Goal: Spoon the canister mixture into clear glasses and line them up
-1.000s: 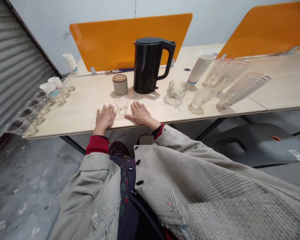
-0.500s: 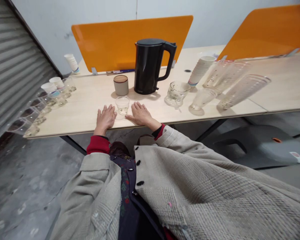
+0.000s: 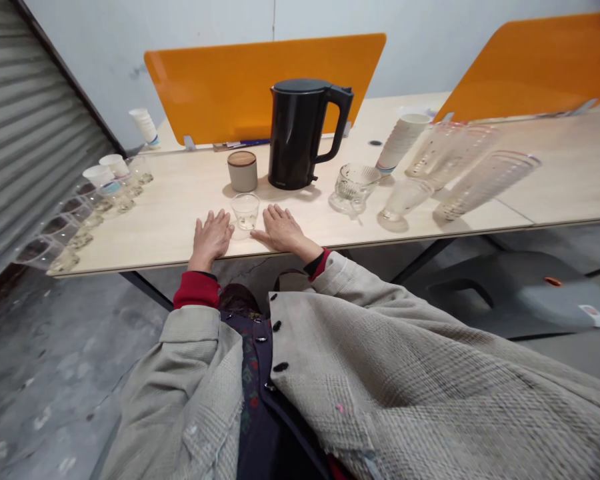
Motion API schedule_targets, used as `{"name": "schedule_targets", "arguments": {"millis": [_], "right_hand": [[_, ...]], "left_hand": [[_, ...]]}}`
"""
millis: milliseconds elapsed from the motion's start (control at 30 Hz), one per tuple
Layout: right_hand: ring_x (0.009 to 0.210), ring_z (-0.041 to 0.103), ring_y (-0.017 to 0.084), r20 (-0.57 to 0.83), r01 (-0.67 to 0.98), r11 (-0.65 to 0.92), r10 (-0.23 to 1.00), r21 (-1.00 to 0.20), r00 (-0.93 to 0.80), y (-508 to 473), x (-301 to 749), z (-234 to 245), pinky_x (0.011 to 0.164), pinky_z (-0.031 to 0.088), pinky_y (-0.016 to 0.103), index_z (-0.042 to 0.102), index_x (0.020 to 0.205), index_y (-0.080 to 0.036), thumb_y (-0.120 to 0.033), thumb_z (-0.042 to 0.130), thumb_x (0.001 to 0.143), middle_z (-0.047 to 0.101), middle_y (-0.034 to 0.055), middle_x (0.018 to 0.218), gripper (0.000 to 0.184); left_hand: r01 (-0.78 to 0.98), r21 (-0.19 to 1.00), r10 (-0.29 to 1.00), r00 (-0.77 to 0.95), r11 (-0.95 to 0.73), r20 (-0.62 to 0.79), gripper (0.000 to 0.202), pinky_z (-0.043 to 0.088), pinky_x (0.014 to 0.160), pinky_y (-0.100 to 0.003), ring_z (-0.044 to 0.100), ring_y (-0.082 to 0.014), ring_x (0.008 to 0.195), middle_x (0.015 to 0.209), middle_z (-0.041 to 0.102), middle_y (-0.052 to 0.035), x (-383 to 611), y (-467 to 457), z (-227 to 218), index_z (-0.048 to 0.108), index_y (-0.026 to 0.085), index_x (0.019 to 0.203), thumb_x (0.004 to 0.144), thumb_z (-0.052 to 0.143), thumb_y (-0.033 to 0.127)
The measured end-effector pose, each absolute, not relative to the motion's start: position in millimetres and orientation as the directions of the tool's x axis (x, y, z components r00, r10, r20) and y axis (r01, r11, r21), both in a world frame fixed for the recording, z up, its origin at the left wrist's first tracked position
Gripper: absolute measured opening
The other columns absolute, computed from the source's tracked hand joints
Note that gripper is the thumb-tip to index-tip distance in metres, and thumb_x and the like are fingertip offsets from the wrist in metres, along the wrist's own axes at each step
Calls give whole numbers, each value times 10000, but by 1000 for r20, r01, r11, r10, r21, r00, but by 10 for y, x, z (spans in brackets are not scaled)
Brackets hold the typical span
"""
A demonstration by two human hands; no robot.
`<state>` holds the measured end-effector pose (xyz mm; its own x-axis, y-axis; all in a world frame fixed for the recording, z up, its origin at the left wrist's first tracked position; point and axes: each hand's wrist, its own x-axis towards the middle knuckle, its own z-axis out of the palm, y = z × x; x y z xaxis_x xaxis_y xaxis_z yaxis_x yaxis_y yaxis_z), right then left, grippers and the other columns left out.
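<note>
Well, your left hand (image 3: 211, 239) and right hand (image 3: 281, 228) lay flat and palm down near the front edge of the pale wooden desk (image 3: 145, 230), both open with fingers spread, holding nothing. Between them, just beside each, stood a small clear glass tumbler (image 3: 245, 211), upright with its mouth facing up and its long axis vertical. Directly behind it sat a grey ceramic canister (image 3: 243, 176) with a wooden lid, and behind and to the right of that stood a black electric kettle (image 3: 297, 133), its handle pointing right. Further right you had a clear cut-glass cup (image 3: 355, 187), a shorter clear glass (image 3: 403, 199), a stack of paper cups (image 3: 401, 141) and two tall ribbed glasses; the nearer tall glass (image 3: 487, 185) looked tilted, but you could not tell whether that was the wide view. Along the desk's left end ran a line of clear plastic cups (image 3: 45, 253) with dark contents, a white paper cup (image 3: 97, 175) among them. An orange divider panel (image 3: 265, 83) rose behind the desk, and a ribbed roller shutter (image 3: 30, 133) filled the left side.
</note>
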<state>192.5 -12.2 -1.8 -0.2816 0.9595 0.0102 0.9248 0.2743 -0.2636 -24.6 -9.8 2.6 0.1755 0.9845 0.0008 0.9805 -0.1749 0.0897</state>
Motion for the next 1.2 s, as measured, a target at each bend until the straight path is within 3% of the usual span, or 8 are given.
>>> {"name": "schedule_targets", "arguments": {"millis": [167,400,700,1200], "right_hand": [[1739,161,372,5,925,271,960,-266,-280,-134,1927,1,1408,137,545,307,1713,24,-654,428,1079,223,260,1831,936],[1736,166,378,16,918,279,958,-283,-287,-114,1934,-32,1404,134,555,321,1707,12,-674,446,1075,231,269,1828,941],[1732,178,384,28,917,288,956,-275,-291,-89,1939,-69,1399,147,563,341,1698,-4,-701,437,1070,243,264,1827,943],[1732,168,393,9,924,278,958,-264,-285,-136,1929,-2,1405,138,558,299,1711,38,-663,456,1083,229,262,1832,954]], "left_hand": [[980,78,983,181,-180,-3,671,167,1406,-632,172,-325,1740,1858,250,-40,-241,-102,28,340,210,1748,1126,202,421],[983,38,983,181,-182,13,652,217,1395,-623,201,-316,1735,1853,269,-27,-247,-97,8,351,261,1747,1133,199,424],[980,68,983,186,-186,4,670,175,1403,-639,185,-330,1737,1855,260,-46,-250,-94,4,350,192,1743,1130,193,412],[982,71,984,179,-178,-4,655,166,1406,-621,169,-314,1741,1860,252,-34,-235,-104,26,344,229,1741,1136,197,428]]}}
